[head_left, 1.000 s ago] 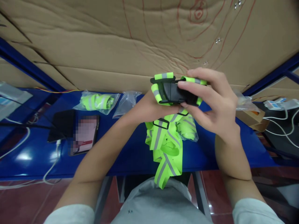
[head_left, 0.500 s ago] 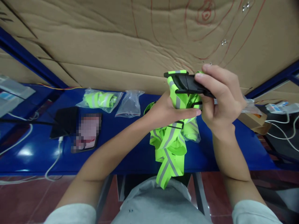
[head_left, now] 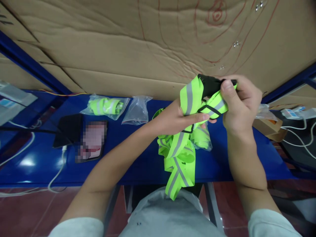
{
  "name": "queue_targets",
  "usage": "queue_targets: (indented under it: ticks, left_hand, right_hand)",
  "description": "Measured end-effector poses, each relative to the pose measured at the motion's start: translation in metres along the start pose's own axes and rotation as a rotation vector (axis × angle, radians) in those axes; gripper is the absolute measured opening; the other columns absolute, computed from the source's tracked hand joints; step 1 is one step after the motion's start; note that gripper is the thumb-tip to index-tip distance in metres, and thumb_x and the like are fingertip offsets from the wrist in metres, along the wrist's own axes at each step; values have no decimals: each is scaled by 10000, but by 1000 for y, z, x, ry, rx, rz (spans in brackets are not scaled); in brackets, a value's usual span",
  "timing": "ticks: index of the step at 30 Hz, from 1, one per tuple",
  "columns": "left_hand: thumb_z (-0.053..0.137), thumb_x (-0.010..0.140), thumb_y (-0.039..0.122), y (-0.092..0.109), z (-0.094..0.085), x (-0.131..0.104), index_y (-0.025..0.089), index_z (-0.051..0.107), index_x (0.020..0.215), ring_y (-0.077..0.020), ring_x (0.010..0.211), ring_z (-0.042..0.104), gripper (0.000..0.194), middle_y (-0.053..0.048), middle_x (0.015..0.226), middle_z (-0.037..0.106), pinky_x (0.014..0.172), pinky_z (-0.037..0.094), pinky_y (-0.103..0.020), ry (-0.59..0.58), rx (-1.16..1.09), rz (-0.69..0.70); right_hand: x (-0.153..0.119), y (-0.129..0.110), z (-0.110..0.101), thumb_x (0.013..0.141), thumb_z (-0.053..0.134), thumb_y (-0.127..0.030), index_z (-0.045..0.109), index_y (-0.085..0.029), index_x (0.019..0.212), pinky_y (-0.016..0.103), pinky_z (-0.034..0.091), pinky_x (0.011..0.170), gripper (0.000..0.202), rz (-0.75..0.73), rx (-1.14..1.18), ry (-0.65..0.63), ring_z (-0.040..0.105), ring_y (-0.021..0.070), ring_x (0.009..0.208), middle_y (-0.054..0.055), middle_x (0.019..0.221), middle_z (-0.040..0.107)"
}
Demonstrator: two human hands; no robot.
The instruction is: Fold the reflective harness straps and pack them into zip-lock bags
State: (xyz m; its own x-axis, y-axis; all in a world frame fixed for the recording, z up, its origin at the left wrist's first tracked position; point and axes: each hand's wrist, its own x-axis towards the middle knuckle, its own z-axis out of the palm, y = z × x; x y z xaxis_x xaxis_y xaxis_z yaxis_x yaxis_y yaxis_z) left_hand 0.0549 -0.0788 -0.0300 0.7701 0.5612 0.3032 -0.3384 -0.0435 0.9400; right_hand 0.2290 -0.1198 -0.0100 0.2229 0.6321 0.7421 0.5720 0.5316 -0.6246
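Currently I have both hands on a yellow-green strap (head_left: 177, 143) with a grey stripe, held up over the blue table (head_left: 138, 169). The left hand (head_left: 176, 118) grips it, the thumb lying across the front and pointing right, the other fingers mostly hidden behind the material; a couple of fingertips show past the thumb. The right hand (head_left: 243, 102) pinches the upper right end, its thumb pressed on the strap beside a black buckle (head_left: 211, 86), the fingers curled behind. The buckle sits between the two hands, partly covered by the strap. One black slider (head_left: 214, 110) lies tilted on the stretch between my hands, and a second slider (head_left: 191, 128) is just below the left thumb. From there the strap hangs in loose loops, its lowest loop reaching past the front edge of the table.

Right beside those loops I see a rolled strap in a clear bag (head_left: 202, 140). Further left are another bagged roll (head_left: 105, 107), a flat clear bag (head_left: 138, 110), a phone (head_left: 92, 141) and a black case (head_left: 67, 130) with a white cable (head_left: 59, 168). Behind everything stands a cardboard sheet (head_left: 98, 46) with red curved lines
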Motion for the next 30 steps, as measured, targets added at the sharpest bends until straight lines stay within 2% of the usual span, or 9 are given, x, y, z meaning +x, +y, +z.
queue_targets:
  ticks: [7,10,13,15,19,22,25,27,30]
  left_hand:
    - [830,856,396,-4,8,-1,139,729,1033,-170,749,737,327,-98,961,810,730,610,-303,-70,-181,-171]
    - [766,905,366,-9,5,0,130,737,1041,-187,813,745,274,-99,980,810,790,605,-315,-20,-11,-87]
    - [743,915,349,-10,1,0,132,762,982,-212,923,750,228,-83,983,805,870,583,-314,5,297,58]
    - [759,900,346,-9,-2,0,132,761,966,-219,948,746,224,-76,972,800,873,576,-307,-10,392,120]
    - [738,916,326,-6,-6,0,126,730,965,-192,855,745,206,-74,938,791,787,591,-291,-68,284,102]
    - [733,923,384,-4,-12,1,139,714,928,-192,864,741,246,-56,917,778,818,596,-306,-19,281,93]
    - [783,866,499,0,-22,3,152,718,912,-220,988,703,357,-62,994,764,949,563,-346,35,439,191]
    - [794,841,552,2,-28,3,153,729,942,-233,1054,674,417,-72,1064,753,987,543,-350,-44,520,213]
    - [768,857,570,5,-33,3,146,721,890,-197,930,667,428,-51,973,741,854,558,-304,-122,534,172]
  right_hand:
    - [6,2,3,923,760,-425,787,-277,937,317,496,627,151,165,230,-10,587,159,678,6,820,681]
    - [7,1,4,905,774,-382,757,-273,924,301,423,536,112,291,362,-36,519,139,579,-18,737,621]
    - [9,6,2,869,810,-381,702,-274,951,277,363,485,173,404,426,-196,477,126,529,-39,712,602]
    - [9,9,0,876,808,-385,698,-271,933,280,414,534,169,352,345,-264,534,132,579,-33,759,642]
    - [8,5,-6,1039,586,-414,791,-271,963,368,544,867,261,-35,-18,-198,701,204,986,31,1014,748]
    - [7,-3,-12,1041,546,-521,757,-245,1249,423,543,1003,404,-214,-181,-432,695,259,1178,72,1229,747]
    - [7,-6,-14,894,734,-614,556,-266,1522,452,514,1118,740,-238,-193,-697,613,320,1358,77,1483,633]
    - [7,-4,-12,856,762,-640,496,-290,1567,449,503,1146,837,-217,-155,-748,589,320,1392,64,1533,593]
    - [6,-2,-7,845,760,-659,525,-274,1547,445,499,1157,834,-211,-119,-755,614,311,1366,70,1504,620]
